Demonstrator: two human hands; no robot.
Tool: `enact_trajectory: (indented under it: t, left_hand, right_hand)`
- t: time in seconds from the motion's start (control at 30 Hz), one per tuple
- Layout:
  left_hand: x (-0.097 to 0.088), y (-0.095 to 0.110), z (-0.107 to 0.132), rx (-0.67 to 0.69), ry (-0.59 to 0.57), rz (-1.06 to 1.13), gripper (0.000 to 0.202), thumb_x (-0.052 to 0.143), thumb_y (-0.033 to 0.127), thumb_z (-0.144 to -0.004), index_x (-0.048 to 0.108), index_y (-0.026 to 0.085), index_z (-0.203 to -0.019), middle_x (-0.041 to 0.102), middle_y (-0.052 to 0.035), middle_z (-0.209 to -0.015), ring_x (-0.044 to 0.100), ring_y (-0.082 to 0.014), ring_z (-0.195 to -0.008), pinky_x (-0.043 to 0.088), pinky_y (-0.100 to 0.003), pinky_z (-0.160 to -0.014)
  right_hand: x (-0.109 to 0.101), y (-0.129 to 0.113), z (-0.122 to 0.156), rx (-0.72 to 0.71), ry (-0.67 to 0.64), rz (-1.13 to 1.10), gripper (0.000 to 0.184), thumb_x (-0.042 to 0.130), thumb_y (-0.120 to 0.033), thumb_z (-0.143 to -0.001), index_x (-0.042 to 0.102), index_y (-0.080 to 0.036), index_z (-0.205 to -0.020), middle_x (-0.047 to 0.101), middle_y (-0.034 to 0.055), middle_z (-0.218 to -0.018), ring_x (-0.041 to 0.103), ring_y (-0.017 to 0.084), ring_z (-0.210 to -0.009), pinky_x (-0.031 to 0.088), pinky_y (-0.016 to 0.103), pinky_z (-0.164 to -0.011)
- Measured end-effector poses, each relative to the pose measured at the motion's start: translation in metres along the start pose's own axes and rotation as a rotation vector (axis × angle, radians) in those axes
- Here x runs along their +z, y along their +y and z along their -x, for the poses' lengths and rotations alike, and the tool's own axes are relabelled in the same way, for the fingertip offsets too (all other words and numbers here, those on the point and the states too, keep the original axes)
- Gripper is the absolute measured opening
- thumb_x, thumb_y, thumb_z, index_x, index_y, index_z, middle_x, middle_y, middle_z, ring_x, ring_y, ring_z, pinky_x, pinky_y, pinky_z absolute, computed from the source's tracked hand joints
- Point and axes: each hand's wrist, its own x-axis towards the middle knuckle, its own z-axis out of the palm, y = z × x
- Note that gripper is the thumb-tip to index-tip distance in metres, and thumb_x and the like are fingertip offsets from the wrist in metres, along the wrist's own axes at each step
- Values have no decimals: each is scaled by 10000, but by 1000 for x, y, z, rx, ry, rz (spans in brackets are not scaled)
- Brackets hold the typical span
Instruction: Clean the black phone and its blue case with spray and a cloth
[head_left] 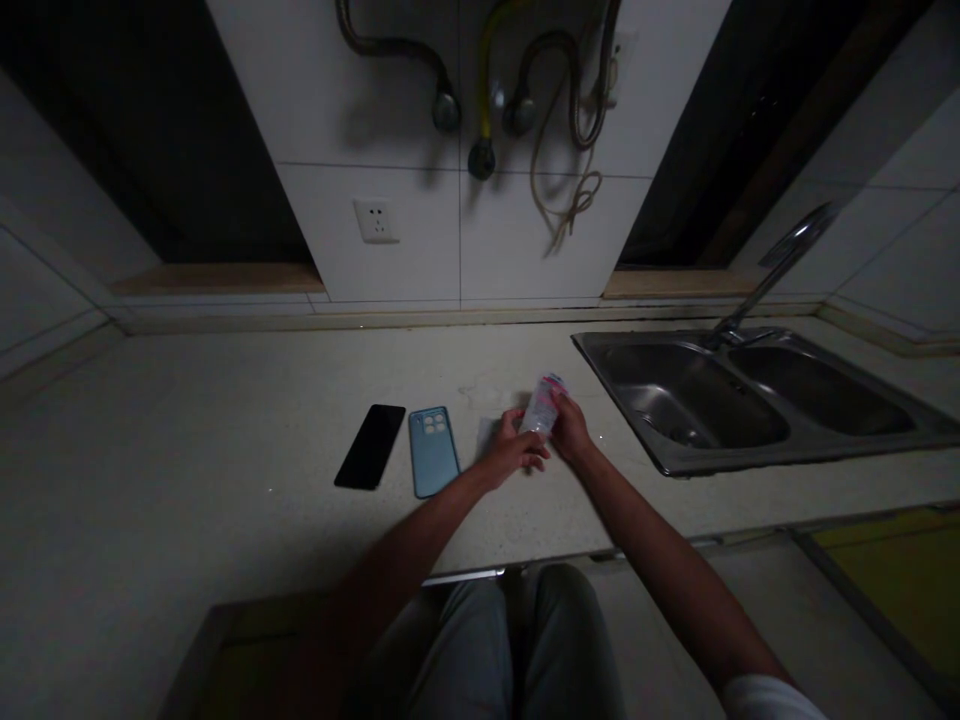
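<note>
Left hand (513, 450) and right hand (570, 428) hold a clear, pink-marked packet (539, 410); light, even pinching should prevent crumpling.

Left arm (420, 530) extends in from lower left, right arm (652, 535) from lower right — both slanting inward. Left hand (510, 449) and right hand (571, 426) close together out front, each curled in a grip — right slightly farther out.

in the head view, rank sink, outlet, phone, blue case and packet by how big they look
1. sink
2. phone and blue case, too alike to rank
3. outlet and packet, unsure: fingers partly cover the packet
</note>
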Motion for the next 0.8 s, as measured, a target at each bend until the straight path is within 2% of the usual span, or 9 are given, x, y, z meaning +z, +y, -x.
enact_trajectory:
  t: [0.07, 0.13, 0.43, 0.53, 0.67, 0.8]
  left_hand:
    - [2, 3, 5, -49, -39, 25, 724, 754, 244, -624, 301, 261, -1189, 651, 10, -899, 563, -75, -500, 299, -153, -415]
    - [4, 6, 8, -70, -56, 35, 729, 759, 244, -601, 305, 258, -1172, 625, 30, -865, 510, -50, -471, 231, -147, -403]
    - [-3, 12, 9, -173, -195, 43, 629, 791, 235, -542, 412, 224, -1044, 602, 17, -830, 515, -61, -497, 250, -167, -407]
    - [-2, 12, 9, -190, -183, 69, 598, 803, 235, -562, 427, 223, -1027, 568, 41, -772, 481, -47, -481, 232, -158, -408]
    - [2, 10, 11, -195, -136, 44, 526, 820, 294, -600, 473, 199, -983, 550, 44, -728, 428, -28, -456, 192, -158, -394]
    - [2, 9, 13, -232, -186, 20, 517, 824, 194, -537, 481, 195, -923, 523, 61, -662, 411, -31, -461, 178, -162, -404]
  right_hand:
    - [2, 0, 2, -11, 13, -5, 482, 773, -636, -662, 622, -229, -873, 597, -23, -660, 551, 164, -587, 468, 285, -546]
    - [3, 0, 4, -32, 19, 2, 482, 769, -643, -658, 607, -228, -842, 590, -26, -645, 541, 153, -569, 461, 273, -525]
    - [6, 0, 10, -34, 5, -11, 445, 776, -609, -671, 627, -223, -837, 579, -32, -624, 526, 147, -544, 451, 286, -532]
    - [7, -1, 13, -61, 4, -23, 459, 786, -619, -665, 640, -224, -847, 589, -31, -638, 526, 146, -555, 455, 289, -555]
    - [8, -2, 14, -64, 3, 0, 489, 783, -661, -653, 625, -214, -775, 553, -42, -591, 477, 125, -514, 410, 277, -512]
    - [5, 0, 12, -59, 57, 8, 500, 794, -660, -636, 623, -203, -743, 530, -58, -560, 449, 104, -491, 371, 258, -477]
